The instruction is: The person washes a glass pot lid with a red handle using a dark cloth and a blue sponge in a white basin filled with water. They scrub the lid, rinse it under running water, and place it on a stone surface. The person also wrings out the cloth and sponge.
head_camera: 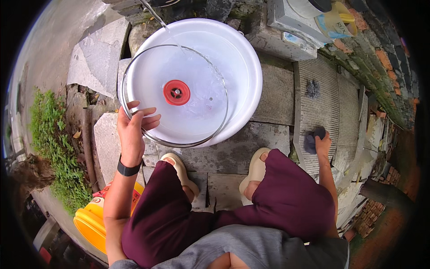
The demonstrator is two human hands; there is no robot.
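A round glass pot lid (198,131) with a metal rim is held at its left edge by my left hand (136,122), tilted over a large white plastic basin (253,80). The lid's red knob base (177,92) shows near its middle. Water (158,16) pours from the top of the view into the basin, which holds water. At the right, my right hand (322,144) grips a dark scrubbing pad (319,132). It rests at a dark patch on a ridged stone slab (317,111); the pad's exact kind is unclear.
A yellow plastic container (90,223) stands at the lower left beside green plants (55,148). At the upper right, a cut plastic jug (337,25) and a white container (307,7) sit on a stone block (294,25) near a brick wall (386,64). Paving stones lie underfoot.
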